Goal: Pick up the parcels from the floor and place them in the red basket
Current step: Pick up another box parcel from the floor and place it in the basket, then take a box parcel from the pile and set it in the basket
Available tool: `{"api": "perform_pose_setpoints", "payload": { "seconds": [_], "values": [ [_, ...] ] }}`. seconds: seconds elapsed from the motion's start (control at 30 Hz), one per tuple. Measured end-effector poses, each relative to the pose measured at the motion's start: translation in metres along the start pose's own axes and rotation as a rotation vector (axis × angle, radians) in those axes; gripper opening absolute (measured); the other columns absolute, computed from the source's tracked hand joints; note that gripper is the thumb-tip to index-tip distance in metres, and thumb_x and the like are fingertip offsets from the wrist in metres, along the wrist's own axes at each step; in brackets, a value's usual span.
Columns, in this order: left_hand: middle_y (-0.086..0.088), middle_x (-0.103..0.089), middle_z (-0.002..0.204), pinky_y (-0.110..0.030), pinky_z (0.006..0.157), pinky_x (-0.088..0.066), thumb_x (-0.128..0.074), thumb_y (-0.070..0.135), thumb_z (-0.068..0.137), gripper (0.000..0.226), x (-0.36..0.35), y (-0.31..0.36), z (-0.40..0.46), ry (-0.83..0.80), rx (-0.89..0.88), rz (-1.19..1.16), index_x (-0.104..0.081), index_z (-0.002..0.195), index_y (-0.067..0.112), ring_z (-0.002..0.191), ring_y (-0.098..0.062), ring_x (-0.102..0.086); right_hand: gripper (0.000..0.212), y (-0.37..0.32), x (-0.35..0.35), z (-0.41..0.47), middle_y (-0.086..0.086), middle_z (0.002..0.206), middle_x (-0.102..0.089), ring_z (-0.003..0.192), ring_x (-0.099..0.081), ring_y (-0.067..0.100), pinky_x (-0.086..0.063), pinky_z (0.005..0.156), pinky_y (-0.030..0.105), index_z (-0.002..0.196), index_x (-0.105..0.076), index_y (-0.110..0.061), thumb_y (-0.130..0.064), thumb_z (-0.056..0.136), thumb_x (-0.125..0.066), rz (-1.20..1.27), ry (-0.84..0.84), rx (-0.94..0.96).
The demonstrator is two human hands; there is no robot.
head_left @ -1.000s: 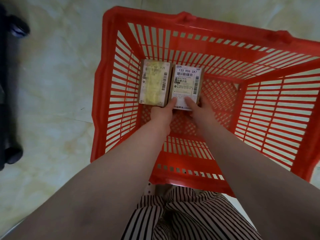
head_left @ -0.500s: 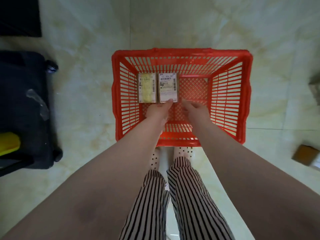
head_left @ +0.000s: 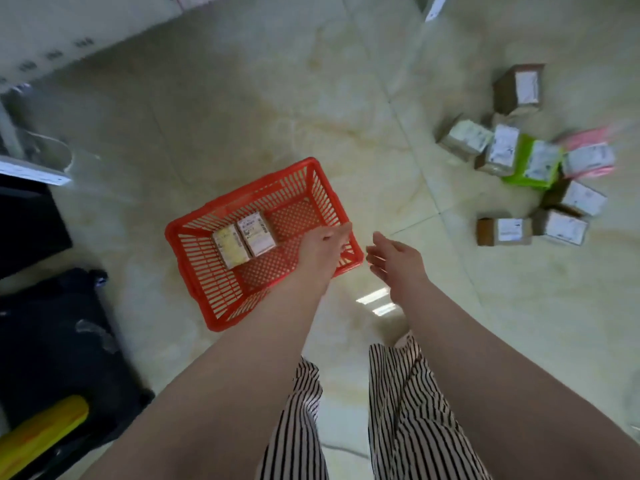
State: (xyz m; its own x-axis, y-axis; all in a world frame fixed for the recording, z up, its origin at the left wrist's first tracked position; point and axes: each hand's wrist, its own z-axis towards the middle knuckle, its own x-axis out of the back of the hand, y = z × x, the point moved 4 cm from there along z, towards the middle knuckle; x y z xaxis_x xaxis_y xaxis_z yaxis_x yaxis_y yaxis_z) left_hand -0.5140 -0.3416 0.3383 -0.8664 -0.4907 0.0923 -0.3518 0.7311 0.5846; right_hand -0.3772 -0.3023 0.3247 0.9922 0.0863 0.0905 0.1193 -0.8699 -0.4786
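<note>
Both hands are out of the basket [head_left: 194, 233] since 0.5 s ago. L hand [head_left: 323, 249] is over its near-right rim, R hand [head_left: 396, 259] beside it over floor; both loose, fingers apart, holding nothing. 2 parcels [head_left: 244, 239] lie side by side inside. Pile [head_left: 530, 161] sits well apart to the right, w/ bare floor [head_left: 398, 188] between.

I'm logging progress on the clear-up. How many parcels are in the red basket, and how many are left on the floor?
In the red basket: 2 (yellowish parcel, white-labelled parcel)
On the floor, in the pile: about 9, blurred and overlapping
Total: about 11
</note>
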Motion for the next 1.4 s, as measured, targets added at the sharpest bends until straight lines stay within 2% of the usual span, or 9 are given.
{"api": "perform_pose_setpoints", "payload": {
  "seconds": [0.2, 0.3, 0.47, 0.7, 0.83, 0.97, 1.27, 1.33, 1.4],
  "values": [
    [-0.002, -0.063, 0.08, -0.024, 0.066, -0.046, -0.063, 0.031, 0.092, 0.02, -0.121, 0.031, -0.001, -0.084, 0.0, 0.067, -0.064, 0.081, 0.014, 0.067, -0.01, -0.056, 0.022, -0.056, 0.133, 0.029, 0.006, 0.089, -0.069, 0.08, -0.064, 0.017, -0.054, 0.084, 0.031, 0.099, -0.065, -0.008, -0.027, 0.089, -0.07, 0.058, 0.055, 0.002],
    [0.0, -0.069, 0.091, -0.031, 0.087, -0.054, -0.065, 0.035, 0.09, 0.014, -0.176, 0.042, -0.005, -0.101, 0.031, 0.058, -0.064, 0.085, 0.022, 0.087, -0.013, -0.064, 0.016, -0.092, 0.199, 0.041, 0.004, 0.088, -0.069, 0.083, -0.064, 0.018, -0.053, 0.087, 0.032, 0.092, -0.065, -0.013, -0.028, 0.088, -0.071, 0.077, 0.079, 0.005],
    [-0.003, -0.067, 0.097, -0.038, 0.098, -0.052, -0.069, 0.037, 0.086, 0.02, -0.239, 0.067, 0.003, -0.026, 0.048, 0.048, -0.067, 0.094, 0.018, 0.085, -0.012, -0.062, 0.017, -0.149, 0.266, 0.07, 0.002, 0.089, -0.068, 0.082, -0.063, 0.015, -0.053, 0.087, 0.031, 0.087, -0.064, -0.016, -0.03, 0.086, -0.072, 0.129, 0.128, 0.008],
    [-0.004, -0.062, 0.129, -0.038, 0.103, -0.045, -0.071, 0.048, 0.08, 0.056, -0.295, 0.114, 0.043, 0.028, 0.061, 0.127, -0.061, 0.126, 0.018, 0.115, -0.022, -0.058, 0.022, -0.204, 0.276, 0.126, -0.001, 0.092, -0.068, 0.088, -0.064, 0.015, -0.051, 0.079, 0.029, 0.092, -0.065, -0.019, -0.036, 0.083, -0.075, 0.168, 0.135, 0.001],
    [-0.002, -0.059, 0.135, -0.028, 0.083, -0.04, -0.07, 0.047, 0.08, 0.062, -0.325, 0.151, 0.086, 0.005, 0.088, 0.158, -0.055, 0.133, 0.019, 0.111, -0.024, -0.057, 0.04, -0.235, 0.276, 0.169, 0.001, 0.097, -0.067, 0.091, -0.06, 0.018, -0.047, 0.077, 0.031, 0.106, -0.067, -0.018, -0.044, 0.078, -0.078, 0.176, 0.193, -0.033],
    [-0.003, -0.054, 0.141, -0.022, 0.087, -0.036, -0.067, 0.045, 0.085, 0.063, -0.361, 0.19, 0.142, -0.028, 0.023, 0.274, -0.051, 0.138, 0.015, 0.111, -0.018, -0.053, 0.044, -0.259, 0.275, 0.222, 0.004, 0.121, -0.066, 0.111, -0.059, 0.024, -0.046, 0.083, 0.037, 0.106, -0.067, -0.025, -0.049, 0.072, -0.08, 0.167, 0.258, -0.08],
    [-0.011, -0.05, 0.144, -0.029, 0.101, -0.034, -0.07, 0.043, 0.083, 0.073, -0.415, 0.179, 0.293, -0.063, 0.031, 0.459, -0.044, 0.141, 0.008, 0.128, -0.025, -0.05, 0.049, -0.253, 0.263, 0.373, -0.008, 0.079, -0.051, 0.059, -0.039, 0.011, -0.032, 0.051, 0.025, 0.108, -0.065, -0.022, -0.054, 0.072, -0.077, 0.124, 0.267, -0.168],
    [-0.011, -0.048, 0.146, -0.033, 0.107, -0.034, -0.07, 0.045, 0.083, 0.076, -0.424, 0.163, 0.329, -0.054, 0.024, 0.504, -0.041, 0.143, 0.009, 0.13, -0.025, -0.049, 0.051, -0.241, 0.258, 0.412, -0.008, 0.075, -0.046, 0.058, -0.036, 0.011, -0.037, 0.055, 0.027, 0.114, -0.064, -0.019, -0.051, 0.076, -0.076, 0.106, 0.272, -0.181],
    [-0.012, -0.045, 0.148, -0.037, 0.111, -0.036, -0.071, 0.045, 0.082, 0.079, -0.435, 0.144, 0.368, -0.053, 0.022, 0.521, -0.039, 0.145, 0.008, 0.131, -0.025, -0.048, 0.062, -0.23, 0.255, 0.449, -0.001, 0.095, -0.055, 0.081, -0.052, 0.019, -0.049, 0.081, 0.037, 0.131, -0.057, -0.013, -0.047, 0.081, -0.073, 0.098, 0.287, -0.178]
  ]
}}
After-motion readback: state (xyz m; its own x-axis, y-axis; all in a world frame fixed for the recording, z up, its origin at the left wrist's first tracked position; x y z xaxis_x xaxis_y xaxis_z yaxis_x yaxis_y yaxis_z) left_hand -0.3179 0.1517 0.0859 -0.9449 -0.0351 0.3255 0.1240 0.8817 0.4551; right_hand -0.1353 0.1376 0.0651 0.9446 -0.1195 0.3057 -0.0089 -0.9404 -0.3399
